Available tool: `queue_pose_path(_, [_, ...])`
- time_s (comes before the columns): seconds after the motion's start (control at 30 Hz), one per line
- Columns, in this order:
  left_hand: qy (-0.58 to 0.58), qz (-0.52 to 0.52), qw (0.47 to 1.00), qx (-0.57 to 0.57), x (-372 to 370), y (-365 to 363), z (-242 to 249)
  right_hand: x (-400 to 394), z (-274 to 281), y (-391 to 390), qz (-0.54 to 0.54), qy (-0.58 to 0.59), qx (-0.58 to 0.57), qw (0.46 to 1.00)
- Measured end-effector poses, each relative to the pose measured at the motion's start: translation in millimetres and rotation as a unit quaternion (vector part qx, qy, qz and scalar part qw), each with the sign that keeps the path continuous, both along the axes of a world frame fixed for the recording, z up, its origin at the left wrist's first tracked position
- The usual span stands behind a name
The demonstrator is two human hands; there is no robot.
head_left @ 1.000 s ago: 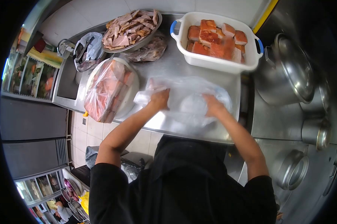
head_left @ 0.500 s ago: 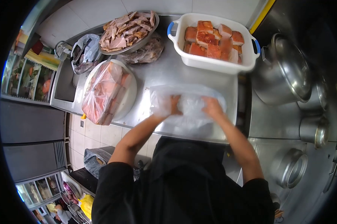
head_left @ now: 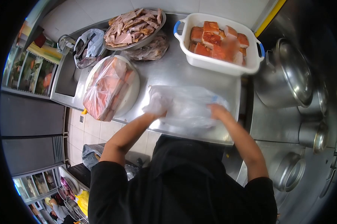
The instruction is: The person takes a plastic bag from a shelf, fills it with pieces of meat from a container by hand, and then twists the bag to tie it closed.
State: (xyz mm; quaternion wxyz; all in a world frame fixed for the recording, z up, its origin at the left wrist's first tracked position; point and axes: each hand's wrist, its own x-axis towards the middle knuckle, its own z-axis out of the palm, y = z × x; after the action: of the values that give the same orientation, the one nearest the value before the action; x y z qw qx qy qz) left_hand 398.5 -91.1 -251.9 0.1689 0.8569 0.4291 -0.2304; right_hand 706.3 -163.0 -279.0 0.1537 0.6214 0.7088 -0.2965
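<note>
A translucent white plastic bag [head_left: 189, 106] lies spread on the steel table [head_left: 176, 71]. My left hand [head_left: 159, 111] is at its left end, mostly covered by the plastic, so its fingers are hidden. At the right end, my right hand [head_left: 217, 111] touches the bag; motion blurs its fingertips. Left of the bag, a clear bag of reddish meat pieces [head_left: 109, 89] rests on a round white container [head_left: 133, 89]. Behind the bag to the right is a white tub [head_left: 217, 66] with blue handles, holding browned meat blocks [head_left: 211, 39].
A metal bowl of meat strips [head_left: 133, 30] stands at the back left, beside a grey plastic bag [head_left: 89, 48]. Large steel pots [head_left: 284, 78] stand on the right. A person [head_left: 58, 209] is partly visible at the far lower left.
My left hand has moved left and is now mostly under the plastic. My right hand has shifted slightly right and down. The bag is spread differently, and the whole view has shifted a little.
</note>
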Motion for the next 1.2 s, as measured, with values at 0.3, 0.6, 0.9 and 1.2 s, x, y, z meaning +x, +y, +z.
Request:
queue_pose_path(0.3, [-0.105, 0.015, 0.985, 0.140, -15, -7, -58, -29, -11, -14, -0.031, -0.003, 0.133, 0.991])
queue_pose_path(0.6, [-0.309, 0.074, 0.924, 0.211, -44, -6, -149, -25, -24, -20, -0.030, -0.040, 0.080, 0.995])
queue_pose_path(0.9, [-0.239, 0.021, 0.959, 0.152, -38, -12, -78, -35, 2, -13, -0.060, -0.049, 0.028, 0.997])
queue_pose_path(1.2, [-0.275, 0.017, 0.953, 0.125, -42, -6, -131, -12, -19, -5, -0.062, 0.050, 0.057, 0.995])
